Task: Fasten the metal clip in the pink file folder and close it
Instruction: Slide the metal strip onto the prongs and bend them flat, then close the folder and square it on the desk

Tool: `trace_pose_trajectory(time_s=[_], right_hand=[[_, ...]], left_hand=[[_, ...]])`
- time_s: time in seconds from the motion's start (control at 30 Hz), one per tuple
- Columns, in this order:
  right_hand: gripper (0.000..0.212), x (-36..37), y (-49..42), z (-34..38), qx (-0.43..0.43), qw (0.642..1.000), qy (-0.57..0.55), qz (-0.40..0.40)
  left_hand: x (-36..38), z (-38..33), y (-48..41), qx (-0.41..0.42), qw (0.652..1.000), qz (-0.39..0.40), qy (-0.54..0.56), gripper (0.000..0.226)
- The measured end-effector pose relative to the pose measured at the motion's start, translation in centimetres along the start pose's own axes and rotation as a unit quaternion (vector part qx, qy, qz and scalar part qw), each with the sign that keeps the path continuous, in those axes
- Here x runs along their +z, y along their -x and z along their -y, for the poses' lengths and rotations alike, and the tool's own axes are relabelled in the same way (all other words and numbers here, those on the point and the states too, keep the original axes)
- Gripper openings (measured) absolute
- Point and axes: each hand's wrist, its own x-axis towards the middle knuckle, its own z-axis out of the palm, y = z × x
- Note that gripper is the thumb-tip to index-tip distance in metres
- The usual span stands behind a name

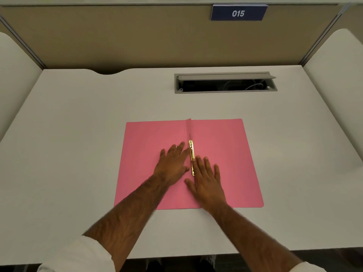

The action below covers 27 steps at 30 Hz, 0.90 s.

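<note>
The gold metal clip (pixel 192 158) lies along the centre fold of the open pink file folder (pixel 225 146), between both hands. The left hand (pixel 172 163) lies flat, fingers spread, just left of it; the right hand (pixel 206 179) presses flat, fingers together, beside its lower end, on the white desk (pixel 78 134).

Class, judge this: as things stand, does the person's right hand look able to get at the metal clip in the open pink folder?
Probably yes. The right hand lies flat on the open folder, its fingertips right beside the metal clip, and nothing covers the clip.

clip (pixel 192 154) lower end hidden, prob. under hands
</note>
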Motion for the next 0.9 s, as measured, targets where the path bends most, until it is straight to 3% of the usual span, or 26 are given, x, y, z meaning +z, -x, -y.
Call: trace_pose_trajectory(time_s=[0.1, 0.2, 0.37, 0.57, 0.73, 0.9], right_hand=[[0.073, -0.2, -0.7, -0.2, 0.013, 1.000, 0.003, -0.004], [0.074, -0.5, -1.2, -0.4, 0.020, 1.000, -0.003, -0.008], [0.075, -0.6, -1.5, -0.5, 0.018, 1.000, -0.002, -0.011], [0.076, -0.7, -2.0, -0.4, 0.008, 1.000, -0.006, -0.012], [0.076, -0.7, -2.2, -0.4, 0.008, 1.000, -0.001, -0.007], [0.076, -0.8, -2.2, -0.4, 0.004, 1.000, -0.006, -0.011]], left_hand=[[0.5, 1.4, 1.5, -0.061, 0.996, -0.050, 0.033, 0.071], [1.0, 3.6, 4.1, -0.173, 0.977, -0.111, 0.058, 0.063], [0.4, 7.2, 7.4, -0.385, 0.901, -0.154, 0.125, 0.058], [-2.3, 8.3, 6.1, -0.456, 0.836, -0.194, 0.235, 0.053], [-3.8, 9.6, 4.7, -0.529, 0.754, -0.192, 0.339, 0.049], [-4.1, 9.5, 4.1, -0.536, 0.732, -0.197, 0.371, 0.048]])
